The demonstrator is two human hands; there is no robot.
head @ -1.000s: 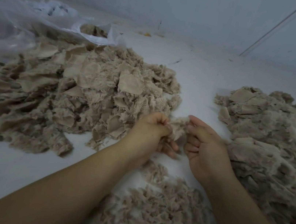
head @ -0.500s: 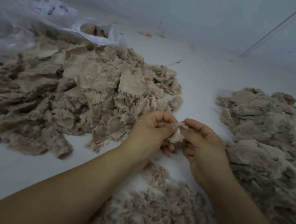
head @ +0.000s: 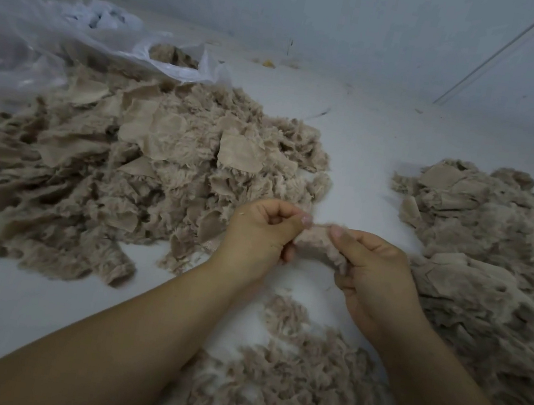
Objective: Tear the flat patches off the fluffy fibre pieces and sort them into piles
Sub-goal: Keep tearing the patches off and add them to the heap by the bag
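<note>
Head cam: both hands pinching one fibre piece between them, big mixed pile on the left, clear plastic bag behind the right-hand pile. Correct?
Not quite: the head view shows the clear plastic bag behind the big mixed pile on the left, not behind the right-hand pile. The rest holds: the left hand and right hand both pinch one fibre piece between them.

Left pile point(head: 97, 170) and clear plastic bag point(head: 23, 37) cut off by left frame edge, right pile point(head: 493, 257) by right edge, fluffy pile point(head: 283, 388) nearest the fibre piece point(head: 316, 244) by bottom edge; piece's ends hidden inside both hands; bag contents too blurred to identify.
</note>
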